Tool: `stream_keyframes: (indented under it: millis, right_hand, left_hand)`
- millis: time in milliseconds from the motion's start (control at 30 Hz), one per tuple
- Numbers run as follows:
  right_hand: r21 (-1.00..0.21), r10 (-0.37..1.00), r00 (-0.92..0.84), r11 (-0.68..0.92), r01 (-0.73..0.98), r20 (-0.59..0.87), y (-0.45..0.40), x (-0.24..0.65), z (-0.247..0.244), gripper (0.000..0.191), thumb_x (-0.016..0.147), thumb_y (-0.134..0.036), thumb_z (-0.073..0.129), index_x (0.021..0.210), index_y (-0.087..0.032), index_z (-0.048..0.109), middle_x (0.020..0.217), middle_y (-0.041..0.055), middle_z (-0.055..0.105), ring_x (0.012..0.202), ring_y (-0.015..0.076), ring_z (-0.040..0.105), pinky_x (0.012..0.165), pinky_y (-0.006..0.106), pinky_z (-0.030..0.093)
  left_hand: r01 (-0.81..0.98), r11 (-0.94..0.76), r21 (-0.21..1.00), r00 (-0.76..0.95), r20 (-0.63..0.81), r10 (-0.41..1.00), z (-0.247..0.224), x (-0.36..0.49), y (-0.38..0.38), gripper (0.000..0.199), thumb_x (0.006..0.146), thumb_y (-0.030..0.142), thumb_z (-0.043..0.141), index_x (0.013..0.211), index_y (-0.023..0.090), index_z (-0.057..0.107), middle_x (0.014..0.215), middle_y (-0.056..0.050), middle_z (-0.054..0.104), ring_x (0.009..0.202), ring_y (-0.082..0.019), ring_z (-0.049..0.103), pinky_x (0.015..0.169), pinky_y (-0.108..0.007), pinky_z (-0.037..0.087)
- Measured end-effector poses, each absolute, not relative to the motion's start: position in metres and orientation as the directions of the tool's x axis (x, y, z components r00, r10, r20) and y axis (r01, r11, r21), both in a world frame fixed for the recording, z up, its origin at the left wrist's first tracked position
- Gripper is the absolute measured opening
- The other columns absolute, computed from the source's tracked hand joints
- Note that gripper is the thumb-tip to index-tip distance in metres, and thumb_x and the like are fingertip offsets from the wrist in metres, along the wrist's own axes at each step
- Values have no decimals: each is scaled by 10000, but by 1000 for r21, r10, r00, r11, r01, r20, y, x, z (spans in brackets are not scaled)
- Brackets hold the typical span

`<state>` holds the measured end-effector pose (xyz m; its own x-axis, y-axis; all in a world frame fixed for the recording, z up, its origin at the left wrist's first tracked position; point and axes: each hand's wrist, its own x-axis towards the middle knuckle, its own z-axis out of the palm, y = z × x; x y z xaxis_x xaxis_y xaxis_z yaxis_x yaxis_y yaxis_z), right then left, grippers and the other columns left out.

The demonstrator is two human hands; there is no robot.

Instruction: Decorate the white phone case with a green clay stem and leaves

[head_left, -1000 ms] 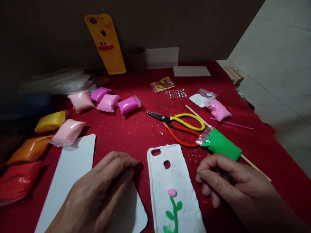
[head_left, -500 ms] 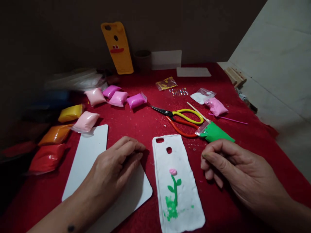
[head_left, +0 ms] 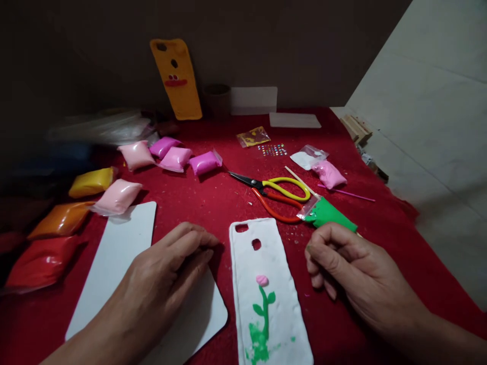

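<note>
Between my hands lies a white clay-covered phone case (head_left: 268, 263) with two cutouts at its top. It carries a small pink flower (head_left: 262, 280) on a green stem with two leaves, above smeared green patches. My left hand (head_left: 171, 274) rests over a white board (head_left: 110, 263), fingers loosely bent and thumb apart from them; no object shows in it. On the case's other side is my right hand (head_left: 342, 268), curled with the thumb against the index finger, and nothing visible in it. A bag of green clay (head_left: 331, 214) lies just beyond the right knuckles.
Scissors (head_left: 266, 187) with yellow and red handles lie beyond the case. Several clay packets, among them a red one (head_left: 43, 263), line the left. A pink clay lump (head_left: 329, 175) and rhinestones (head_left: 272, 149) lie farther back. A yellow case (head_left: 177, 81) leans against the wall.
The view has shifted slightly, so everything sits a little lower and further left. Both hands keep nearly the same pose beside the case.
</note>
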<state>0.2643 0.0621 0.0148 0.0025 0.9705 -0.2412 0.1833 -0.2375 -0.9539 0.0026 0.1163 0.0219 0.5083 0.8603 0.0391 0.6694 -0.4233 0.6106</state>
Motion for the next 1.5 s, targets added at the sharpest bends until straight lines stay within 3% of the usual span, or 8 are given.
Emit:
stream_keyframes:
  millis: [233,500,667,733,800,933,1200,1500]
  right_hand:
    - [-945,963,-2,-263,194,-269,62,261,15,385,910,-544,496,843,-172,570,666,17,611,501,90,572,399,134,421]
    - [-970,975,77,-217,114,-209,59,268,25,434,896,-559,534,725,-163,577,582,6,581,450,69,527,389,126,399]
    - [-978,980,196,-64,197,-25,64,282,33,298,931,-472,527,817,-201,578,685,-3,596,518,95,526,430,178,418]
    - [-925,956,256,34,378,140,70,291,35,252,945,-437,513,849,-212,573,740,0,600,580,113,539,496,209,440]
    - [-758,903,272,84,646,332,79,299,34,235,963,-389,483,855,-208,585,809,17,613,711,145,575,622,246,454]
    - [-504,913,94,132,854,397,99,309,15,264,978,-341,417,846,-182,582,843,58,608,773,190,563,695,303,425]
    - [-256,858,-48,205,945,511,103,295,-10,241,965,-269,407,805,-163,553,807,107,545,744,228,458,703,353,350]
    - [-296,727,-96,391,871,680,81,288,2,222,979,-290,385,834,-187,518,817,66,494,700,171,483,602,280,400]
  left_hand:
    - [676,-449,584,522,50,852,20,1,116,128,927,275,471,975,254,588,923,7,620,797,-116,611,667,-191,489]
    - [668,-482,567,531,91,843,22,3,118,166,908,254,447,919,236,612,895,-13,649,771,-133,638,654,-203,508]
    - [676,-467,570,515,88,853,23,5,118,160,905,255,454,918,231,612,892,-18,650,762,-136,632,652,-215,501]
    - [673,-451,586,505,82,859,23,5,118,159,907,265,457,923,234,613,890,-17,652,760,-137,631,659,-221,497]
    - [668,-423,613,485,72,871,24,6,117,157,910,281,464,925,239,615,885,-13,655,769,-141,633,671,-228,494]
    - [630,-384,675,420,120,899,31,5,115,159,896,345,493,904,247,618,881,-7,648,778,-155,628,678,-248,480]
    - [599,-310,738,254,192,948,41,-1,116,153,814,326,559,885,215,637,828,-6,634,730,-153,569,666,-267,424]
    - [380,-160,911,253,63,965,66,21,99,263,807,372,578,960,162,617,622,39,528,564,-112,465,550,-241,383]
